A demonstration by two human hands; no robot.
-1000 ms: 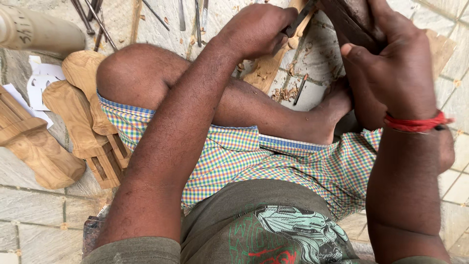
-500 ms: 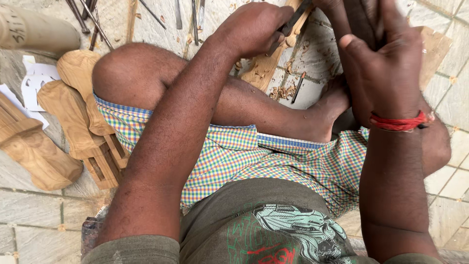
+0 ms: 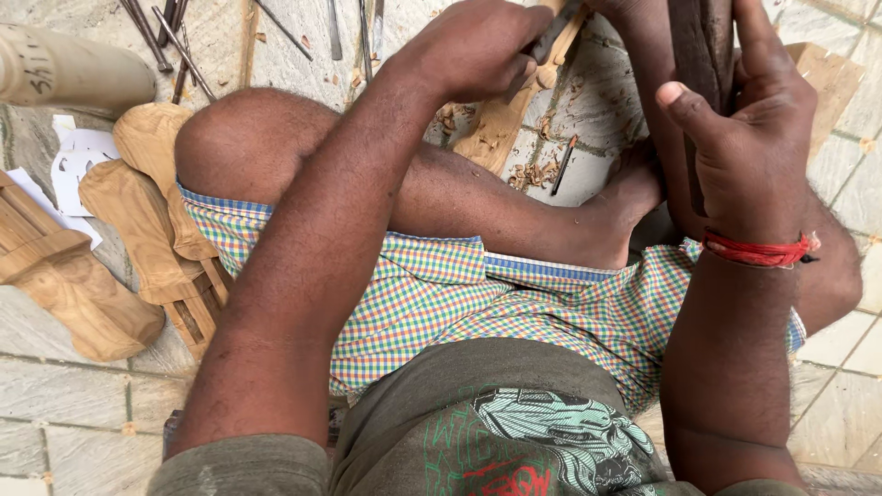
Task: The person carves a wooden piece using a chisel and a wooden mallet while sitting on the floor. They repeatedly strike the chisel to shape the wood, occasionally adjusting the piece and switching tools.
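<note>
Since the earlier frames your view has tilted down a touch and both hands sit higher and nearer the top edge; your right hand [image 3: 735, 156] has drifted left and now shows the thumb sticking out to the side, while the left has barely shifted on its tool. At far left, the pale carved wooden blocks [image 3: 138, 239] lie on the stone floor [image 3: 64, 432] beside white paper scraps [image 3: 78, 161], with a row of thin metal chisels [image 3: 165, 32] above them, all where they were. Your left hand [image 3: 473, 46] is closed in a fist round a dark-handled chisel [image 3: 551, 37], its tip touching the light wood workpiece [image 3: 501, 124]. That workpiece is a flat pale plank lying tilted on the floor just past your shin, with curled shavings [image 3: 533, 170] and a small dark tool [image 3: 562, 167] beside it; its upper end is hidden by your hand. Your right hand grips a dark upright wooden mallet [image 3: 703, 64], fingers wrapped round it, red thread [image 3: 758, 250] on the wrist. It's above your foot [image 3: 616, 216].
</note>
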